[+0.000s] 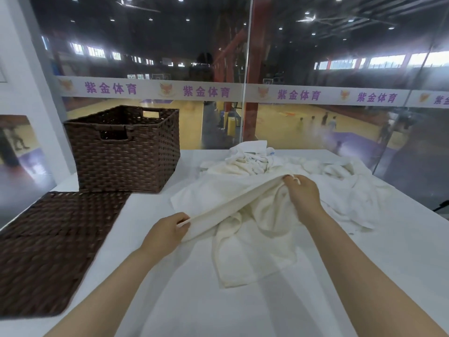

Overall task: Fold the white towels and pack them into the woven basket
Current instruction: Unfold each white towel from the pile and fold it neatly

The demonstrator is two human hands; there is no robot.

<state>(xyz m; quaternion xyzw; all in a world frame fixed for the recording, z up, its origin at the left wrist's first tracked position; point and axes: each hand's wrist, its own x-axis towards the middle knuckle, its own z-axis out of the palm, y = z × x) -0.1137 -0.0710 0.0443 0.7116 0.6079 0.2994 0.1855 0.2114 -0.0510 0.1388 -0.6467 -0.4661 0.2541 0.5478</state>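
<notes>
A white towel (245, 229) is lifted off the white table (243, 307), its upper edge stretched between my hands. My left hand (167, 233) pinches that edge at its near end. My right hand (302, 194) grips the edge farther back, near a small loop. The rest of this towel hangs crumpled down onto the table. Behind it lies a heap of more white towels (323, 173). The brown woven basket (126, 152) stands open at the back left of the table; I cannot see its inside.
The basket's flat woven lid (46, 249) lies on the table's left side in front of the basket. A glass wall (315, 69) closes off the far edge of the table, with a sports hall beyond. The table's right edge runs close to the towel heap.
</notes>
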